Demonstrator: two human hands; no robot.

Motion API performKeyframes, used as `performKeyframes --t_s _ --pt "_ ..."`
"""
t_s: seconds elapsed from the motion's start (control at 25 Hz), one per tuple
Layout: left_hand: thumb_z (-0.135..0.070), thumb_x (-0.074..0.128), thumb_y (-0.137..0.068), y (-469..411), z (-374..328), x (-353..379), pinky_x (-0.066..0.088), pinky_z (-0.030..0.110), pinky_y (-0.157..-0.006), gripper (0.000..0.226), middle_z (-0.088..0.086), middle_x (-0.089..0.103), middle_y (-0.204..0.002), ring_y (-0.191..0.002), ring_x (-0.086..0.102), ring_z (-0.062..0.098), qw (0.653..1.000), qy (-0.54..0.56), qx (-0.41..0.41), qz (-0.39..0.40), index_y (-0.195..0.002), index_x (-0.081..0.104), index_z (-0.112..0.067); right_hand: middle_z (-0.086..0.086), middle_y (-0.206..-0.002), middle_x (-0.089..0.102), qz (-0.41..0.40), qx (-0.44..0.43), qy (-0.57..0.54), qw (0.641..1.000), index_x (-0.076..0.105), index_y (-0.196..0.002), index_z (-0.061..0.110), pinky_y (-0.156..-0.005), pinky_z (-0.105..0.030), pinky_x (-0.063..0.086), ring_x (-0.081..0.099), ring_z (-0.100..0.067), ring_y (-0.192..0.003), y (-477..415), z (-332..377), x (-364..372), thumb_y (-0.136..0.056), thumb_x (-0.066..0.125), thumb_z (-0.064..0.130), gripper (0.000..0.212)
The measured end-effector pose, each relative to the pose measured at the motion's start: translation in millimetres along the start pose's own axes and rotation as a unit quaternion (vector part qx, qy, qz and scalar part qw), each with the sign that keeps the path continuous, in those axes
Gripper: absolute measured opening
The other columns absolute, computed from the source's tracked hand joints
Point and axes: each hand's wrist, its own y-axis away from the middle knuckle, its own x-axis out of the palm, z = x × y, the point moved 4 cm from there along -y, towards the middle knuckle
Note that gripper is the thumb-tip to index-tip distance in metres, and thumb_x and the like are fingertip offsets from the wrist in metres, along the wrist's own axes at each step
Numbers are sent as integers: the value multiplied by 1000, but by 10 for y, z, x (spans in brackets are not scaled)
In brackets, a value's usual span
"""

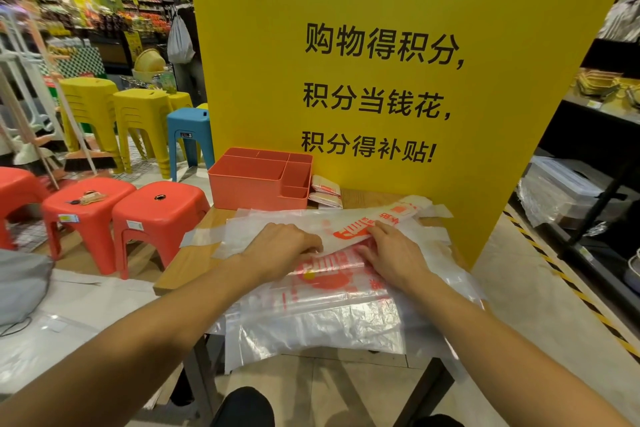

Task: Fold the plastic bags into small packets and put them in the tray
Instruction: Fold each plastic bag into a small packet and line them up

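Observation:
A white plastic bag with red print [349, 224] lies folded into a long strip across the small wooden table [187, 263], on top of a stack of clear printed bags [322, 319]. My left hand [282, 246] rests on the strip's left part with fingers curled at its near edge. My right hand [391, 251] pinches the strip's edge near the red print. The coral tray [259, 178] with several compartments stands at the table's back left. Two folded packets [325, 192] lie just right of the tray, against the yellow board.
A tall yellow sign board [381, 80] stands behind the table. Red stools [156, 215] are at the left, with yellow and blue stools [188, 135] farther back. Dark shelving [588, 184] runs along the right. The bag stack hangs over the table's near edge.

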Motion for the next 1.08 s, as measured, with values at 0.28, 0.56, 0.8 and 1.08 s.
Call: performKeyframes --t_s 0.28,0.56,0.8,1.08 --pt "-29 75 -92 -134 -42 -27 57 39 -89 18 -18 76 -108 -101 68 4 990 115 -26 74 -109 76 -36 9 -104 72 14 -121 -20 992 72 -110 30 -81 -41 57 66 -15 -93 102 407 -62 -99 57 55 31" --pt "-21 67 -95 -164 -122 -217 52 35 -86 21 -23 73 -104 -104 63 7 990 126 -29 62 -102 75 -39 11 -117 70 1 -104 -13 994 68 -115 33 -90 -39 53 62 -13 -107 252 358 -152 -91 47 71 50" --pt "-11 86 -80 -430 -469 -190 52 22 -86 42 -17 71 -106 -98 63 -5 950 311 6 36 -115 71 -28 15 -98 72 -2 -53 -132 990 74 -95 30 -76 -35 50 61 -7 -88 591 253 -171 -95 59 52 26" --pt "-10 93 -72 -465 -728 255 57 31 -89 68 -8 67 -121 -98 70 8 879 470 -75 30 -127 59 -31 14 -105 73 -22 0 -212 977 77 -93 28 -88 -33 53 62 -3 -99 991 -20 -178 -95 62 51 27"
